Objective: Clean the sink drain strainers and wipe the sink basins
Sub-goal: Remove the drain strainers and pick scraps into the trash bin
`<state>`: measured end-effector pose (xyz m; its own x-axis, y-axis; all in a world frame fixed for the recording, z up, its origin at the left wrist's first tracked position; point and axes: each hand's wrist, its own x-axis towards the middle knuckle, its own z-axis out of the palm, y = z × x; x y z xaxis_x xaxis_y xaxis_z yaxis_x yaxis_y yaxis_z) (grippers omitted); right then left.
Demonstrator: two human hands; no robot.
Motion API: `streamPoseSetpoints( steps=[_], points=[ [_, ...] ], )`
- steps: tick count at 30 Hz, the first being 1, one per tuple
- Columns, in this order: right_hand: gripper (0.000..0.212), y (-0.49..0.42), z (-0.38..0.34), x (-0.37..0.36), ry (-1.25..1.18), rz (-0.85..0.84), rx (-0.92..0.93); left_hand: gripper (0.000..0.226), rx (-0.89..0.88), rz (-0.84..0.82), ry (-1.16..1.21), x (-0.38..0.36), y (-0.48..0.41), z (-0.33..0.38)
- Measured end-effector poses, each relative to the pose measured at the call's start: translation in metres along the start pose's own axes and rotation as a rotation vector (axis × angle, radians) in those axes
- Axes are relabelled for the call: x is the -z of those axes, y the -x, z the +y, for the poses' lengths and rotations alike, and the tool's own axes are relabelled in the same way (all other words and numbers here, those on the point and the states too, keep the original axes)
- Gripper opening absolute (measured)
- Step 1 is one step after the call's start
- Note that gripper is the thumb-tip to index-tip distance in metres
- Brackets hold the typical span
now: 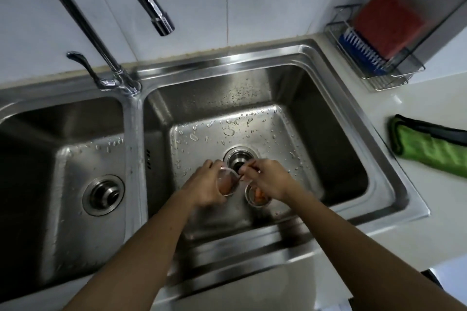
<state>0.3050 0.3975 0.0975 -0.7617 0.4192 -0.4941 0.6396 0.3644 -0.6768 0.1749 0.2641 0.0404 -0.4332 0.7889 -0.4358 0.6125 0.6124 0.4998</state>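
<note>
In the head view, low in the middle of the frame, the left hand holds a strainer basket tilted over the floor of the right basin, its grip wrapped around it. The right hand pinches its fingers narrowly at the basket's rim, just below the open drain. A second strainer with orange scraps sits under the right hand, the left basin keeps its stopper, and a green cloth lies on the counter at right.

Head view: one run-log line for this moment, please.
stage: strainer cleaning | left hand: holds strainer | right hand: picking at it | right basin: drain open, wet | green cloth: unused on counter
</note>
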Motion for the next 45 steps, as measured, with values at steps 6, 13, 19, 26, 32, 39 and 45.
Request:
streamPoseSetpoints(
  steps=[6, 13, 19, 26, 32, 39, 45],
  points=[
    [0.017, 0.049, -0.022, 0.081, -0.128, 0.335, 0.199, 0.085, -0.201, 0.250, 0.102, 0.063, 0.010, 0.100],
    [0.015, 0.154, 0.031, 0.179, -0.178, 0.719, 0.191, 0.079, -0.503, 0.337, 0.148, 0.040, 0.036, 0.286],
    [0.018, 0.265, 0.134, 0.226, -0.175, 0.883, 0.035, 0.100, -0.674, 0.173, 0.243, -0.048, 0.058, 0.396],
    [0.016, 0.385, 0.243, 0.252, -0.329, 1.083, -0.067, 0.079, -0.937, 0.076, 0.187, -0.153, 0.089, 0.506],
    [0.017, 0.428, 0.299, 0.249, -0.441, 1.099, -0.164, 0.089, -0.943, 0.040, 0.186, -0.210, 0.095, 0.544],
    [0.013, 0.439, 0.363, 0.204, -0.663, 1.163, -0.333, 0.083, -0.836, -0.198, 0.071, -0.287, 0.072, 0.538],
    [0.025, 0.424, 0.406, 0.151, -1.020, 1.186, -0.452, 0.082, -0.830, -0.201, -0.128, -0.344, 0.033, 0.514]
  ],
)
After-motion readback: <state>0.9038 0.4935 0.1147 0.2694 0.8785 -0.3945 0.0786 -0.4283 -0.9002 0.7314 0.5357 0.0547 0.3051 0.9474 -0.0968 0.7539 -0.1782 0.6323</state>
